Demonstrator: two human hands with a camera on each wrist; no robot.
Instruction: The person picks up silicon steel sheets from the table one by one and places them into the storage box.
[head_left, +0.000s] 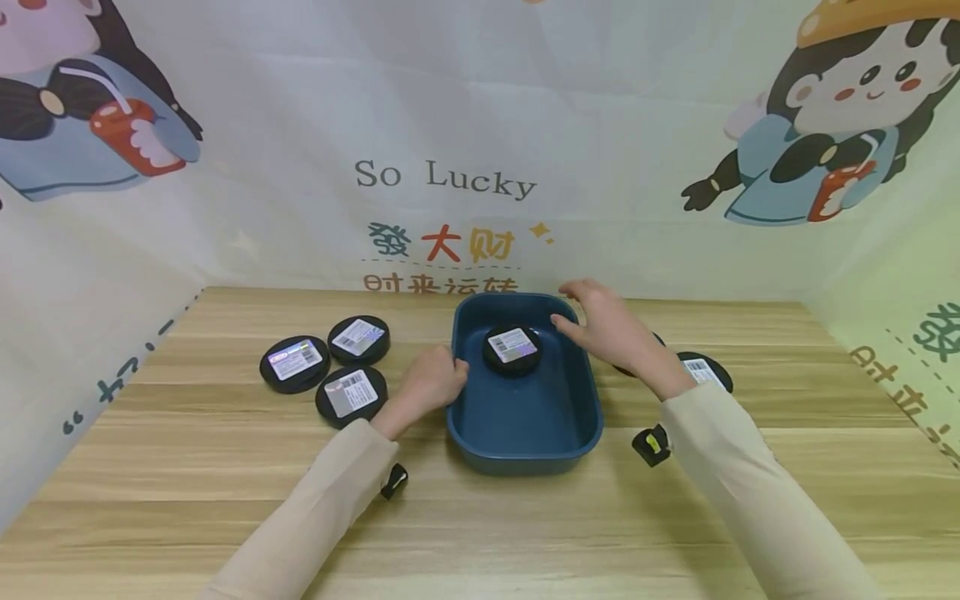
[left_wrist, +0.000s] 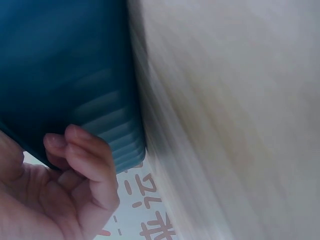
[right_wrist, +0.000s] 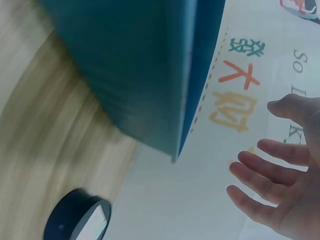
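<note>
Bin (head_left: 517,464) is blue plastic, sitting on the table (head_left: 225,500) between our arms, one black labelled disc (head_left: 513,346) inside toward the far end. Left grip (head_left: 433,377) pinches the bin's left rim, fingers curled at the outer wall. Right grip (head_left: 603,321) holds nothing: fingers spread near the far right corner, apart from the bin in the right wrist view. Main risk, as we judge it: one-sided hold. If we pull or lift with the left alone, the bin could swing or tip and the loose disc slide across its floor. Smooth-looking plastic, fingertip pinch: rim could slip under a hard tug. Three labelled discs (head_left: 351,395) sit on the table just past our left wrist; a leftward shove of the bin or a low sleeve could scatter them. Same on the right: the partly hidden discs (head_left: 705,371) lie by our forearm, so a careless drop of the elbow could knock them. Can't tell from here how firmly the left holds.
</note>
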